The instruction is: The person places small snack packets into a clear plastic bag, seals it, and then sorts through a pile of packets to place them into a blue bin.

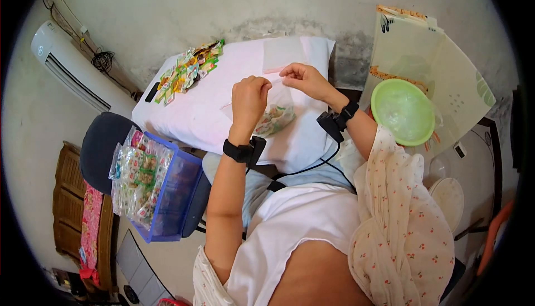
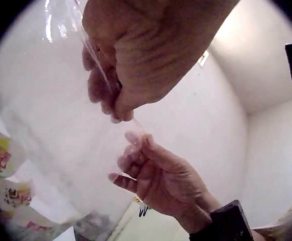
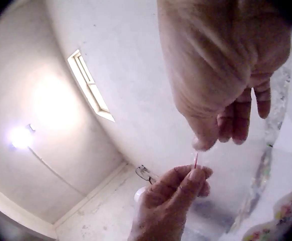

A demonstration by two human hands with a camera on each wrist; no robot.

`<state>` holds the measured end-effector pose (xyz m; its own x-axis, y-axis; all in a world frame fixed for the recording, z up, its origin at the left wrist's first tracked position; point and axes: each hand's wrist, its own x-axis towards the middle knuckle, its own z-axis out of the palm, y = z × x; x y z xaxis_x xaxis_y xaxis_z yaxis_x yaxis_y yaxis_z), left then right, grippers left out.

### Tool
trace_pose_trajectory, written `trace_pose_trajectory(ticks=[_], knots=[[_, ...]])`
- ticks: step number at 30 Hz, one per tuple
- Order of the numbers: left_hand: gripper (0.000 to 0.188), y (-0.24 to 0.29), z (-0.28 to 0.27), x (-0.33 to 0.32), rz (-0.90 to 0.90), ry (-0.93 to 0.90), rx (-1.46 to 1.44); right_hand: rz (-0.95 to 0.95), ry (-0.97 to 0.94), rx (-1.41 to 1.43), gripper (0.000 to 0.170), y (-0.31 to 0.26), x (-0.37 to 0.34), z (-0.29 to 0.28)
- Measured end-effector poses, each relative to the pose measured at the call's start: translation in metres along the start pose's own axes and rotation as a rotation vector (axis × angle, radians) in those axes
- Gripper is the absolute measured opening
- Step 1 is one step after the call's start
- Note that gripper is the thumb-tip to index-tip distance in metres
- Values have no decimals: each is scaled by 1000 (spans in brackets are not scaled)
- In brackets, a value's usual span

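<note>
A clear plastic bag (image 1: 277, 117) with small printed packets inside hangs between the two hands over the white cloth. My left hand (image 1: 249, 98) pinches one end of its top edge; in the left wrist view the fingers of this hand (image 2: 141, 55) are curled round the clear film. On the other side, my right hand (image 1: 309, 81) holds the edge between thumb and index finger, the other fingers loosely bent. A thin red line shows between the left hand (image 3: 168, 201) and the right hand (image 3: 221, 70) in the right wrist view.
Loose packets (image 1: 186, 74) lie on the white-covered surface (image 1: 184, 113), beside a dark phone-like object (image 1: 151, 92). Flat clear bags (image 1: 285, 55) lie near the wall. A blue basket (image 1: 177, 194) of filled bags stands left, a green basin (image 1: 402, 112) right.
</note>
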<state>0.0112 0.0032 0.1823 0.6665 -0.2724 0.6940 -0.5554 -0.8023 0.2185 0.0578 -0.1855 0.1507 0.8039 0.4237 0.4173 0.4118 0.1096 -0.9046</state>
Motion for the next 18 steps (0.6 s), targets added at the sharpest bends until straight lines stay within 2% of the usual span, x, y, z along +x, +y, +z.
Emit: trace_pose_trajectory(ticks=[4,6,9,18], knots=[[6,1,3,-3,48,77,16,-24,-84,-108,15,10,3,-1],[7,-2,4,-5,55,87,21,-25,8,-84,10,10,4,5],[8,1,4,-6,70,103,12,-79,39,-133,9,9,4,8],[6,9,6,-11,78,129,5,-150,-14,-302,13,3,2,4]])
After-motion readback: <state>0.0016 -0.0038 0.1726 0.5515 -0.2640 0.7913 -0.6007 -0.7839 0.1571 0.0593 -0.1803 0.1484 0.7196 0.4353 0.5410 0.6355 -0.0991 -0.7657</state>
